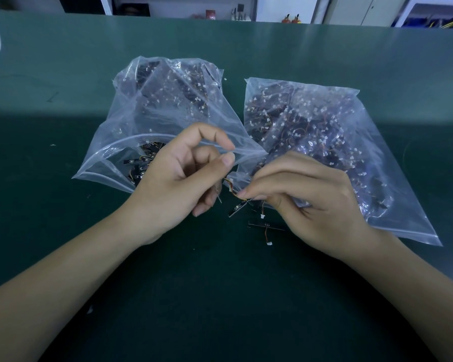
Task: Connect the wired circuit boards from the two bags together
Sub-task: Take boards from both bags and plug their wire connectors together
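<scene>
The right hand pinches a wired circuit board, long axis slanting toward the table's near-left. The left hand is curled, thumb meeting forefinger; contents unclear. Both bags lie behind, mid-table.

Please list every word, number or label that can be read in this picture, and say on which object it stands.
No text can be read.
Boards in the left bag: pale marks, too small to read.
Board on the table: no legible print.
Red packet on the far shelf: blurred.
</scene>
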`<state>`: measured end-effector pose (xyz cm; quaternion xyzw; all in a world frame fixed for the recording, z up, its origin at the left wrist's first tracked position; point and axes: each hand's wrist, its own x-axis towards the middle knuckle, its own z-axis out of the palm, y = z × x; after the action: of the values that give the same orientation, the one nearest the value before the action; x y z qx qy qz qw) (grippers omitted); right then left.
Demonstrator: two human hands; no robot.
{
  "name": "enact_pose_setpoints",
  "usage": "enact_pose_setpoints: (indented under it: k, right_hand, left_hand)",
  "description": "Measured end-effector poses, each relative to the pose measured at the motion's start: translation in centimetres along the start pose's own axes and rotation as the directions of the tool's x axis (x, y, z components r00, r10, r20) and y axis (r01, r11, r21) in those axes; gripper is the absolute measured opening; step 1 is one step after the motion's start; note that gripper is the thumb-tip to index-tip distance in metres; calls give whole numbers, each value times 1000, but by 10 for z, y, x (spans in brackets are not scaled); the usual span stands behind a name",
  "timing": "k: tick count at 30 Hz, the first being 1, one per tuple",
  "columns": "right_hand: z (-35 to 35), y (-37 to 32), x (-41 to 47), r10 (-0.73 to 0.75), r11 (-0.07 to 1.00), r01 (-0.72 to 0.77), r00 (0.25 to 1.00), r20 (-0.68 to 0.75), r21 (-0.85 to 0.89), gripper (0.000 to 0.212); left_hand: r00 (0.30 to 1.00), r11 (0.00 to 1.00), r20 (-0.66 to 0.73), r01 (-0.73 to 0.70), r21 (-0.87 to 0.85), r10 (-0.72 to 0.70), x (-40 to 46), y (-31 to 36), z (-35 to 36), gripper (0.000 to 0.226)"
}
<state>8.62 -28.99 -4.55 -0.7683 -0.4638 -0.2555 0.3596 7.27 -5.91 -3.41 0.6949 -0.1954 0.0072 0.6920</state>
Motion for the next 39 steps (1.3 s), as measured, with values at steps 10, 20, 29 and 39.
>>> enact_pose_setpoints:
  k: [10, 20, 29, 39]
  right_hand:
    - [0, -1, 0, 66, 992, -80, 987, -147, -95, 20]
    - [-2, 0, 0, 183, 978, -199, 959, -216, -54, 21]
    - [-2, 2, -1, 205, 968, -226, 963, -175, -108, 15]
    - [0, 1, 0, 87, 984, -102, 990, -108, -146, 16]
  left_hand:
    - [999, 997, -1, -34, 70, 34, 0, -2, -5, 16]
    - [997, 961, 17, -77, 267, 75, -4, -8, -3, 2]
    - [903, 722, -37, -317, 615, 427, -5, -4, 0, 3]
    - [919, 731, 112, -370, 573, 377, -5, -6, -1, 5]
